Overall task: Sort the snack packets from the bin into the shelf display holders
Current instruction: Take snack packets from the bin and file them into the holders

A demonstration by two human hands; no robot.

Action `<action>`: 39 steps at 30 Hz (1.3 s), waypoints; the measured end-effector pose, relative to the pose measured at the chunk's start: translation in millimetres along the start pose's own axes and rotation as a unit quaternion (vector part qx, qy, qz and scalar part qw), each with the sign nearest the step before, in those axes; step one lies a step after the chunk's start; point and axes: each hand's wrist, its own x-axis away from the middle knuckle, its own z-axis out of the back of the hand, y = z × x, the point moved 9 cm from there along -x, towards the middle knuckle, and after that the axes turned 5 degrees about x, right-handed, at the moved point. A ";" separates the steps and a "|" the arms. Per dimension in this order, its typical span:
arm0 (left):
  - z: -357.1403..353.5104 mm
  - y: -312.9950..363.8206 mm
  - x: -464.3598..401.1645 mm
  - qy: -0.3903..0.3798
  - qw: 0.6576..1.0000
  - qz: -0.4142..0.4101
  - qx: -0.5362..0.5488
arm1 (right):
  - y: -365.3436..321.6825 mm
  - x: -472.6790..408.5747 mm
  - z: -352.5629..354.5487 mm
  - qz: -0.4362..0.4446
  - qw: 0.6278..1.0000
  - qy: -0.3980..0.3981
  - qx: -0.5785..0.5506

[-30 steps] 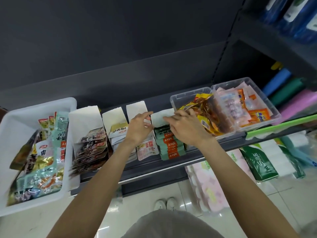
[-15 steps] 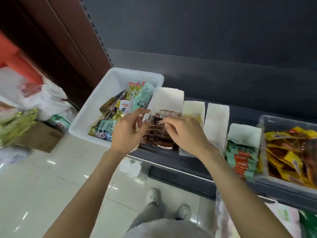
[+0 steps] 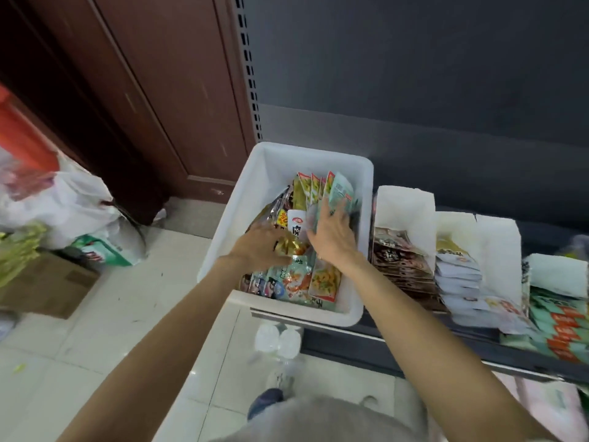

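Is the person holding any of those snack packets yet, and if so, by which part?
Left hand grips a gold packet by its upper end. Right hand lies flat on pale green packets, holding nothing.

We see a white bin (image 3: 318, 157) holding packets in pale green, yellow and gold (image 3: 288, 247); white holders (image 3: 411, 205) with dark brown packets (image 3: 398, 260); green packets with orange labels (image 3: 561, 327); a reddish-brown door (image 3: 143, 90).

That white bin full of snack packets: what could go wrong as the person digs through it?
The white bin seems to overhang the shelf edge, so pressing down might tip it. Both the left hand and the right hand rummage among mixed packets, so a packet could end up in the wrong holder.
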 end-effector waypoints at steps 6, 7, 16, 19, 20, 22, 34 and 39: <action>-10.3 -11.0 -7.2 -0.017 0.996 -0.064 -0.053 | -0.4 -5.8 -11.3 -0.100 0.994 0.025 0.039; -7.0 -12.4 -8.8 -0.007 0.997 -0.066 -0.026 | -3.0 -2.7 -9.1 -0.101 0.992 0.045 0.059; 42.5 -22.0 -18.2 0.157 0.913 -0.079 0.369 | -41.9 54.8 58.5 -0.010 0.958 0.285 0.033; 66.5 -1.6 -4.4 0.183 0.911 -0.219 0.297 | -49.7 76.6 85.0 0.070 0.941 0.331 -0.035; 71.2 2.7 -2.0 0.193 0.914 -0.260 0.247 | -53.7 80.0 90.6 0.098 0.941 0.320 -0.046; 79.6 10.2 2.0 0.197 0.917 -0.305 0.163 | -56.5 83.0 97.6 0.130 0.944 0.297 -0.063; 63.9 41.6 -4.9 0.072 0.930 -0.307 0.188 | -2.5 90.4 94.6 0.020 0.976 0.187 -0.109; 61.7 92.1 -15.1 0.114 0.916 -0.334 0.190 | 38.2 111.2 107.9 0.001 0.950 0.278 -0.140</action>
